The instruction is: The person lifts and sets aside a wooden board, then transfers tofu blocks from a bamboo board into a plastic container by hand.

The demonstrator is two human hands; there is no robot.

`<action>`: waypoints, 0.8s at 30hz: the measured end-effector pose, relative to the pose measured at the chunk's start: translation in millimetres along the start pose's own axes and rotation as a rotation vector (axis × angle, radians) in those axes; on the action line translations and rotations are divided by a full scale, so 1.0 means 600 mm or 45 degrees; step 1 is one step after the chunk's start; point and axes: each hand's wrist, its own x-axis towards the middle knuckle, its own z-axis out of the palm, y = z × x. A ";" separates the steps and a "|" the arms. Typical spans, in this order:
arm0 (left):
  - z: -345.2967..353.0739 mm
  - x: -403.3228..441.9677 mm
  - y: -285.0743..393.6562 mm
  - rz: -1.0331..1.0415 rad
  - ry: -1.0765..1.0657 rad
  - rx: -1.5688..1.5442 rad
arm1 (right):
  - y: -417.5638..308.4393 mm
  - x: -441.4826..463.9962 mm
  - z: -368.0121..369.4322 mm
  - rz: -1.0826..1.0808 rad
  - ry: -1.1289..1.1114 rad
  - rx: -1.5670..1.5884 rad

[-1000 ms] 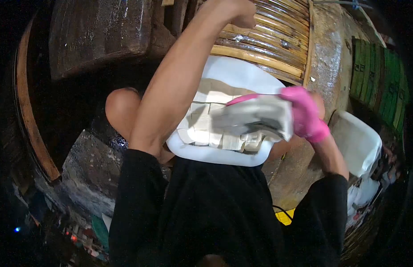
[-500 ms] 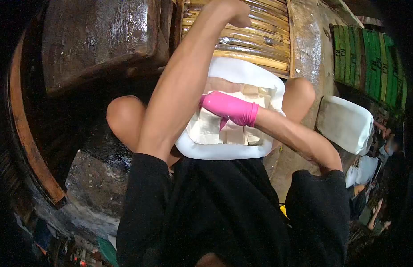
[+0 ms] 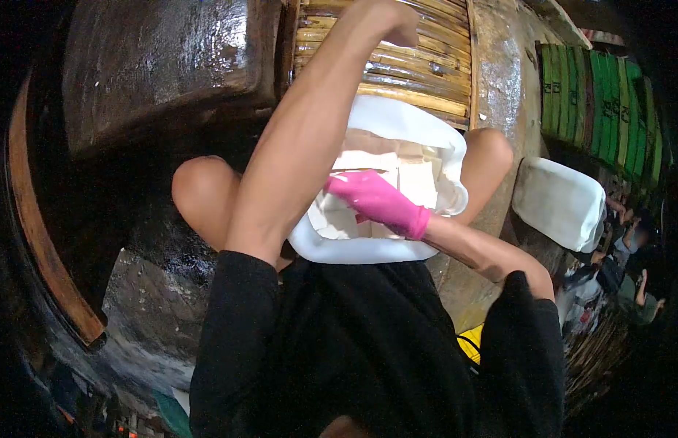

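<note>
A white plastic tub [image 3: 353, 252], cut open at the top, sits between my bent knees. Pale rectangular blocks [image 3: 418, 182] lie packed inside it, their exact kind unclear. My right hand [image 3: 379, 201], in a pink glove, reaches into the tub from the right and rests among the blocks. Its fingertips disappear behind my left forearm, so any grip is hidden. That bare forearm crosses over the tub's left side. At the top, my left hand [image 3: 401, 23] is bent down over a wet bamboo slat surface [image 3: 419, 73], with its fingers out of sight.
Another white container [image 3: 558, 203] stands to the right, near green slatted panels [image 3: 602, 106]. A dark wet block-like surface [image 3: 164, 66] lies at the upper left, and a curved brown edge [image 3: 43, 219] runs down the left. Other people [image 3: 638, 255] are at the far right.
My right hand has shifted slightly lower and turned within the tub, showing more of the blocks on the right. My left arm has barely moved. The view has shifted a little.
</note>
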 end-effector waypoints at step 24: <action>0.009 -0.042 0.016 -0.157 -0.152 0.091 | -0.107 -0.117 -0.143 -0.337 -0.593 -1.008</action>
